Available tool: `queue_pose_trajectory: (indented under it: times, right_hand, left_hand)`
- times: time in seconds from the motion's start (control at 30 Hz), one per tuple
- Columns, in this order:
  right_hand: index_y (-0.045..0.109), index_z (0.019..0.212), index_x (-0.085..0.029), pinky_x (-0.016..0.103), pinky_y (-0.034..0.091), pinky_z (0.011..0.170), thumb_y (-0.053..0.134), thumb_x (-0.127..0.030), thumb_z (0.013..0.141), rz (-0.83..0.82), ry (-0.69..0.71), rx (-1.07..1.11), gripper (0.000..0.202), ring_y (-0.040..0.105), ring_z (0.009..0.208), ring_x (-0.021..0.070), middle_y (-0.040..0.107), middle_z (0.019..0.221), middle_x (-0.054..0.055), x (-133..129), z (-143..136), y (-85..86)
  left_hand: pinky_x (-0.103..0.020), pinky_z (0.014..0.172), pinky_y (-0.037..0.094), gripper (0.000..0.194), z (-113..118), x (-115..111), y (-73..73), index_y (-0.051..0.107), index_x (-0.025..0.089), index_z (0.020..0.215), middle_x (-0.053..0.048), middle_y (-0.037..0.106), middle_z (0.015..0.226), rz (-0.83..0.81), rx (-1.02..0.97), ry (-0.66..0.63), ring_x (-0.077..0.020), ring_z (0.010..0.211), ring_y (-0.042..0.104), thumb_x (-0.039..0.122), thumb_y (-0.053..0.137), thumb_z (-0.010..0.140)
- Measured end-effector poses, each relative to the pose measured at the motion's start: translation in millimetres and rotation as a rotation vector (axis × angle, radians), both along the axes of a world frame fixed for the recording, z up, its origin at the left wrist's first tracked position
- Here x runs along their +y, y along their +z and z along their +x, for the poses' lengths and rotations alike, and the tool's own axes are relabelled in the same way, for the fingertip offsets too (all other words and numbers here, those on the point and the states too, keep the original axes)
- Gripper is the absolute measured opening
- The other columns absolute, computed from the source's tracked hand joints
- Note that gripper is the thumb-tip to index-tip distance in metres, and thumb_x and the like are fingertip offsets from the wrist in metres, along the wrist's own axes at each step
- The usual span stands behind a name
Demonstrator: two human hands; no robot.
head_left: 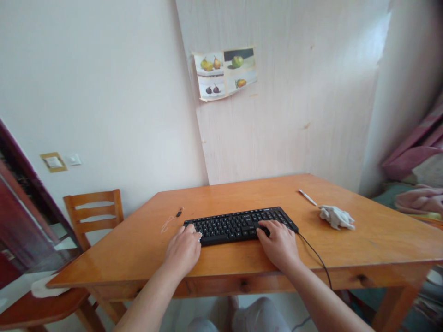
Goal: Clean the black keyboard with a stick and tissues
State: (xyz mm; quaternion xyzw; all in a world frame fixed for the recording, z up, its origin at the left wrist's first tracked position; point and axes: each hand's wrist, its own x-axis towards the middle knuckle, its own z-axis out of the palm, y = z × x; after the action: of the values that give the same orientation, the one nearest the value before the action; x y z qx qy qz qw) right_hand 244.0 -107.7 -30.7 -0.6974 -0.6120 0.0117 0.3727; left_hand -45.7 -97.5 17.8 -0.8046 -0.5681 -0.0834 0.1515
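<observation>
A black corded keyboard (224,228) lies on the wooden table in front of me. My left hand (184,249) is at its left end, fingers curled over the edge keys. A bit of white material, perhaps tissue or cloth, shows at those fingertips; most of it is hidden by the hand. My right hand (279,242) rests on the right part of the keyboard, around the arrow keys and number pad. Its fingers are slightly bent and the thumb is spread apart from them, with nothing visible between them.
On the wooden table (228,265), a crumpled pale cloth (336,217) and a white pen-like stick (307,197) lie to the right. A small black object (179,212) and a thin pale loop (167,223) lie left. The keyboard cord (320,258) drops over the front edge. A chair (93,212) stands left.
</observation>
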Motion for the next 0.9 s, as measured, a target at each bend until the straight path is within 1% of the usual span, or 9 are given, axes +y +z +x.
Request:
queue_pose_trajectory:
  times: [0.17, 0.3, 0.43, 0.53, 0.63, 0.73, 0.9]
  right_hand:
    - [0.073, 0.107, -0.028, 0.042, 0.034, 0.098, 0.053, -0.038, 0.090, -0.009, 0.002, 0.007, 0.028, 0.059, 0.112, 0.0269, 0.071, 0.116, 0.005, 0, 0, 0.7]
    - [0.073, 0.108, -0.028, 0.042, 0.034, 0.097, 0.053, -0.038, 0.090, -0.014, 0.010, 0.003, 0.029, 0.059, 0.112, 0.0273, 0.070, 0.118, 0.005, 0, 0, 0.9]
    - [0.074, 0.107, -0.028, 0.043, 0.034, 0.095, 0.053, -0.038, 0.090, -0.018, 0.013, -0.006, 0.029, 0.059, 0.111, 0.0276, 0.071, 0.117, 0.005, -1, 0, 1.7]
    - [0.074, 0.106, -0.028, 0.043, 0.034, 0.096, 0.052, -0.038, 0.090, -0.012, 0.010, -0.008, 0.028, 0.059, 0.110, 0.0277, 0.071, 0.117, 0.005, -2, 0, 1.6]
    - [0.074, 0.105, -0.029, 0.043, 0.034, 0.096, 0.052, -0.038, 0.090, -0.006, 0.004, -0.006, 0.028, 0.059, 0.111, 0.0277, 0.071, 0.116, 0.005, -2, 0, 1.0]
    - [0.073, 0.106, -0.029, 0.044, 0.034, 0.097, 0.053, -0.038, 0.090, -0.007, 0.001, -0.003, 0.028, 0.059, 0.111, 0.0277, 0.071, 0.117, 0.004, -1, 0, 0.3]
    - [0.073, 0.108, -0.029, 0.045, 0.033, 0.097, 0.053, -0.039, 0.090, -0.023, -0.003, -0.013, 0.030, 0.058, 0.111, 0.0285, 0.070, 0.119, 0.005, 0, 0, -0.2]
  left_hand:
    - [-0.035, 0.084, 0.045, 0.031, -18, -2, 3.5, 0.074, 0.023, 0.098, -0.009, 0.062, 0.103, -0.022, -0.007, 0.044, -0.0232, 0.097, 0.057, 0.018, 0.044, 0.092]
    - [-0.036, 0.089, 0.044, 0.032, -35, -2, 5.6, 0.074, 0.022, 0.101, -0.009, 0.064, 0.101, -0.027, -0.017, 0.084, -0.0237, 0.100, 0.058, 0.016, 0.044, 0.090]
    - [-0.035, 0.089, 0.045, 0.031, -52, -1, 6.6, 0.075, 0.022, 0.101, -0.009, 0.065, 0.101, -0.045, -0.047, 0.123, -0.0234, 0.100, 0.060, 0.017, 0.045, 0.090]
    - [-0.034, 0.088, 0.045, 0.030, -58, -2, 6.0, 0.075, 0.023, 0.098, -0.009, 0.065, 0.101, -0.049, -0.055, 0.136, -0.0224, 0.097, 0.061, 0.017, 0.046, 0.090]
    - [-0.034, 0.089, 0.045, 0.031, -57, -2, 3.1, 0.075, 0.022, 0.101, -0.009, 0.065, 0.101, -0.030, -0.067, 0.149, -0.0222, 0.098, 0.061, 0.017, 0.045, 0.091]
    - [-0.033, 0.090, 0.045, 0.032, -46, -1, -0.7, 0.074, 0.022, 0.102, -0.009, 0.065, 0.102, -0.027, -0.097, 0.134, -0.0215, 0.100, 0.060, 0.016, 0.044, 0.091]
    - [-0.032, 0.084, 0.045, 0.030, -18, 1, -4.7, 0.072, 0.020, 0.089, -0.009, 0.062, 0.102, -0.031, -0.133, 0.101, -0.0203, 0.096, 0.059, 0.015, 0.043, 0.091]
